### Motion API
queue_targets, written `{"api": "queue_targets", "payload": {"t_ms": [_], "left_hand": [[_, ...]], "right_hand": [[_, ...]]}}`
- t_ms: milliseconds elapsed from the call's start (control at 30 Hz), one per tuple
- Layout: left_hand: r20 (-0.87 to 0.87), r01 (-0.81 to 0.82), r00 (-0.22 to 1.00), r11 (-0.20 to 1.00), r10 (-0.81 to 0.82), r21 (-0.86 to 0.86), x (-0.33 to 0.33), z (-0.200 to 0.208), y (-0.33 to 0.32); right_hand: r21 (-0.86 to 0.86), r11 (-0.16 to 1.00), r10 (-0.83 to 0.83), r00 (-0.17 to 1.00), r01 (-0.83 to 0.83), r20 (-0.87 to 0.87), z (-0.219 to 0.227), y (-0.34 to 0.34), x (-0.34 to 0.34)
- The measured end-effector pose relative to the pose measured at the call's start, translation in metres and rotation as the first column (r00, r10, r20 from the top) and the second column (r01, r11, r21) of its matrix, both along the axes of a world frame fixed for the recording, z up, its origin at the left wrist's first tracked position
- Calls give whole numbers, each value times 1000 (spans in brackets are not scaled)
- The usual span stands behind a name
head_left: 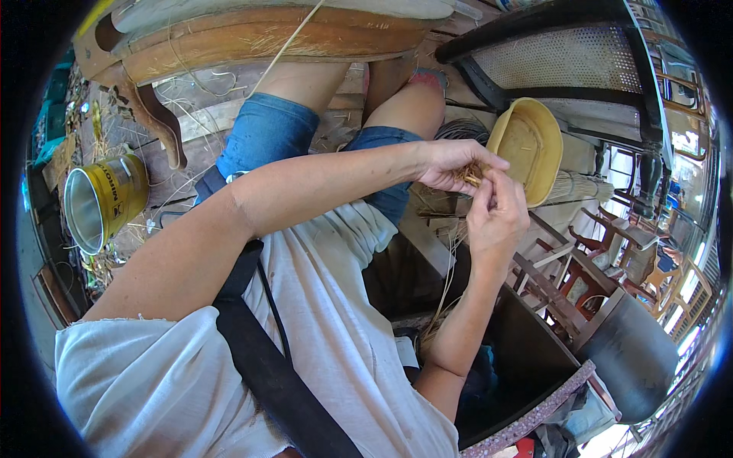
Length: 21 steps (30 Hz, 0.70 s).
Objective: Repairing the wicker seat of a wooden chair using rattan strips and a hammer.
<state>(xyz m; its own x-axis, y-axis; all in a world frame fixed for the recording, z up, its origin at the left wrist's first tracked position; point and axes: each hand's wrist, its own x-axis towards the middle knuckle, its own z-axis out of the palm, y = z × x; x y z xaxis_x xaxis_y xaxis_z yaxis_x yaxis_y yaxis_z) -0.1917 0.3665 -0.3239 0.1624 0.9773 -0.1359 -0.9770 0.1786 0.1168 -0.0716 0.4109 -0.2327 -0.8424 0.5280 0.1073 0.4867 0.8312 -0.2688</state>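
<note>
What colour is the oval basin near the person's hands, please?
The oval basin is yellow; it shows best in the head view.

This looks like a furniture workshop: just above the yellow basin point(532, 145) is a dark frame point(508, 40) with a woven cane panel point(557, 61), and to the basin's lower right wooden chairs point(632, 243) stand crowded together. Left of the basin, a long pale strand point(292, 42) crosses a curved wooden furniture frame point(351, 32), with more thin strands strewn over the floorboards point(195, 128). Far right of the basin the view bends and blurs, but further chair frames point(693, 294) seem to be stacked there.
</note>
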Motion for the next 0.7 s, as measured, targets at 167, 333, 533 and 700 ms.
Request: {"api": "queue_targets", "payload": {"t_ms": [167,333,533,700], "left_hand": [[-2,-2,1000,1000,2,11,1,-11,4],[-83,44,996,999,-44,0,-6,-7,-1],[-278,91,956,996,-93,-18,-10,-9,-5],[-195,57,977,987,-86,-151,-29,-17,-14]], "right_hand": [[76,994,94,987,-84,-131,9,-4,-3],[279,901,-262,931,331,-256,18,42,14],[-219,911,-367,929,348,-52,-17,109,41],[-435,781,-558,814,449,-161,-18,117,27]]}}
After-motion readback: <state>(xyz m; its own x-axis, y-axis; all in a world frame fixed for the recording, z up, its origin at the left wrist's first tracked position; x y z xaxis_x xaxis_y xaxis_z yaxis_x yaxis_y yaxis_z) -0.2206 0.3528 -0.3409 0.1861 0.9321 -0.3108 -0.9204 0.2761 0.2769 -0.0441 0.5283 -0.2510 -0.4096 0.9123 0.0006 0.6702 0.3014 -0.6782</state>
